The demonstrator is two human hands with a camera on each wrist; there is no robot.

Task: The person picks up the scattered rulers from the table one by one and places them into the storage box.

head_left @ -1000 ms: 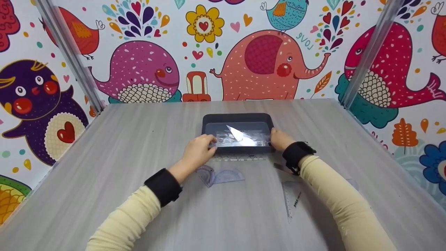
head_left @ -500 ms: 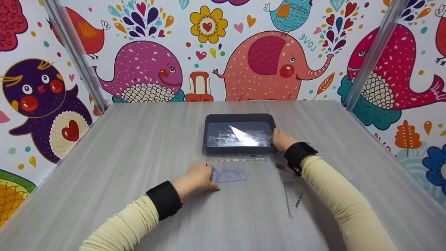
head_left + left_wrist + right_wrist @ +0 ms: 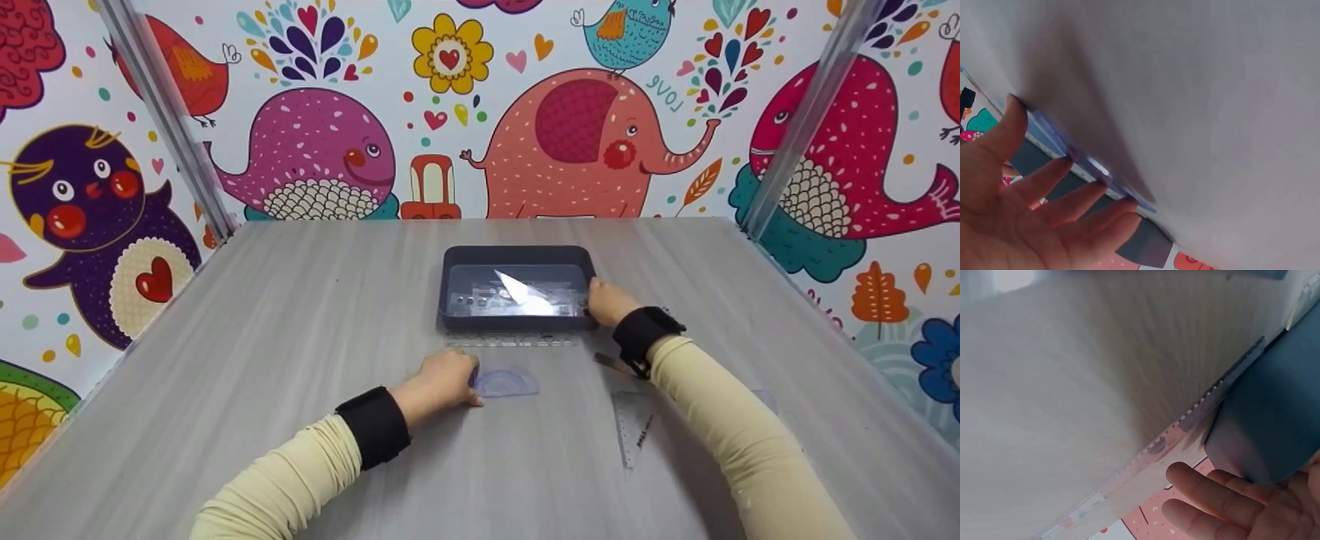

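In the head view, my left hand [image 3: 448, 376] pinches a bluish see-through protractor, mostly hidden by the fingers; in the left wrist view its thumb is at one end of the protractor [image 3: 1092, 160] and fingertips lie along its edge. A second clear protractor [image 3: 508, 382] lies flat just to the right. My right hand [image 3: 611, 302] holds the right end wall of a dark grey tray [image 3: 517, 324]; in the right wrist view two fingers [image 3: 1213, 498] extend beside the tray's corner, the thumb hidden. Clear flat pieces with markings [image 3: 491, 300] lie in the tray under a bright glare.
A clear ruler [image 3: 510, 340] with a wavy edge lies along the tray's near side. Under the right forearm lie a thin dark-looking strip [image 3: 615, 364] and a clear set square [image 3: 624, 435]. A cartoon-printed wall [image 3: 450, 112] closes off the table's far edge.
My left hand has left the tray's left side, come down to the protractors and shifted right, covering the left one. My right hand stays at the tray.
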